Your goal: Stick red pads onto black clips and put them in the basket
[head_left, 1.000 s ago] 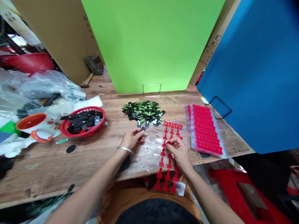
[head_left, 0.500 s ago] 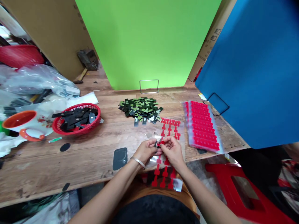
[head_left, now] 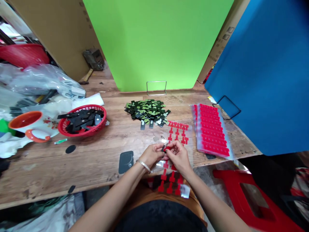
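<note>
Over the table's front edge, my left hand pinches a small flat black piece, partly covered by fingers. My right hand is closed at the fingertips on a small red sticker, which meets the black piece. Beneath both hands lies a clear sheet with rows of red T-shaped stickers; its near end hangs past the edge toward my lap. Just beyond is a heap of small black and green pieces.
At right lies a stack of red-sticker sheets. A red basket of black pieces and an orange-rimmed mug stand left. Green and blue boards rise behind. A red stool is below right.
The view has shifted slightly, so the table items appear a little to the right. My hands stay together, with the red sticker and black piece still between the fingertips.
</note>
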A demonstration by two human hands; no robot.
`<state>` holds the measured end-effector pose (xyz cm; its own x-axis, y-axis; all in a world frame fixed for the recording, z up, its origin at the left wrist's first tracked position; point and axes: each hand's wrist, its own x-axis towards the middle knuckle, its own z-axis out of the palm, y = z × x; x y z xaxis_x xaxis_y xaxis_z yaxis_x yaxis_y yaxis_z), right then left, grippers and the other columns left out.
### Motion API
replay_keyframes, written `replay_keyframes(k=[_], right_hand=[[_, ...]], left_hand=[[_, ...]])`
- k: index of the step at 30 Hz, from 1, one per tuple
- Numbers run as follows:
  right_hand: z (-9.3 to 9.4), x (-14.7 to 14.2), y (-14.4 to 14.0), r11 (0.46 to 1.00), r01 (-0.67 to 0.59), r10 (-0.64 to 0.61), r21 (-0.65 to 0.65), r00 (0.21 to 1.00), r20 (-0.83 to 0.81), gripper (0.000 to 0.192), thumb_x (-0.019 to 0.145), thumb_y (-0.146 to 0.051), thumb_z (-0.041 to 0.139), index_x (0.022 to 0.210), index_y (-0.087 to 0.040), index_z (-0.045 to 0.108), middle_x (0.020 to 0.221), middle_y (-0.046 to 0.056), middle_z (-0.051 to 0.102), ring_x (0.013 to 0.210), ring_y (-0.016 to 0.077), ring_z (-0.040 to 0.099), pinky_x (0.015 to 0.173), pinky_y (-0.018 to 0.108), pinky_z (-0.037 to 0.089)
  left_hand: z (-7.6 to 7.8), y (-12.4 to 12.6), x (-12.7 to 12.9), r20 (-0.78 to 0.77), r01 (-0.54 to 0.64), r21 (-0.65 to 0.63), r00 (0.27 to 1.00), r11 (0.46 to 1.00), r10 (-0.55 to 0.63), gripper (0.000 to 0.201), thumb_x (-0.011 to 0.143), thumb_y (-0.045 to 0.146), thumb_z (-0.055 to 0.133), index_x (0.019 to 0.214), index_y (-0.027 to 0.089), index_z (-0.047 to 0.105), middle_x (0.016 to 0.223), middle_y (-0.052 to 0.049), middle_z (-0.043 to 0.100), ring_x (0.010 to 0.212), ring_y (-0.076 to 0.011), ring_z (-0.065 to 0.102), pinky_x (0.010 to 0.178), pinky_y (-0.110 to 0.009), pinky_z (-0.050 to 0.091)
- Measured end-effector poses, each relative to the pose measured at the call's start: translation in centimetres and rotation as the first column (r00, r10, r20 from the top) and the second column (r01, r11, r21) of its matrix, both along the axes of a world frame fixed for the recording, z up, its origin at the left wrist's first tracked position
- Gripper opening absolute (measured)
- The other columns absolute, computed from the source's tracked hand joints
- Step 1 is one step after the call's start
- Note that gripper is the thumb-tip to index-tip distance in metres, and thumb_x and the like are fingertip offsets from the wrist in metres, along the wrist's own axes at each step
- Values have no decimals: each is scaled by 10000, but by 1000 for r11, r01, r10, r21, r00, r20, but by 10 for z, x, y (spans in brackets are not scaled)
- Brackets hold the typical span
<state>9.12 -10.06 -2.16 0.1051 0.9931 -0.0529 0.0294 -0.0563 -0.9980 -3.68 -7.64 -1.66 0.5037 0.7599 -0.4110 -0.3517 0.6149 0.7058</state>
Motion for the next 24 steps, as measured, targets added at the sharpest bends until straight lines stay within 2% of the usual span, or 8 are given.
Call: replay_keyframes(k=[7, 24], right_hand=[[0, -1, 1, 1000, 7, -7, 4, 1000, -7, 138, 693, -237, 609, 752, -218, 486, 567, -53, 507, 458, 108, 512, 414, 221, 408], [-7, -1, 1, 1000, 16, -16, 10, 999, 32, 134, 685, -247, 610, 755, -213, 500, 586, -49, 517, 451, 95, 486, 411, 211, 412]], left_hand=[[-1, 1, 0, -9, 11, -1, 1000, 1000, -11, 395, 539, 34, 664, 927, 105, 640, 792, -63, 689, 625, -132, 635, 653, -240, 485], [-3, 1, -1, 1, 21, 12, 1000, 1000, -21, 395, 550, 43, 680, 937, 114, 647, 831, -74, 690, 666, -145, 639, 673, -249, 486]])
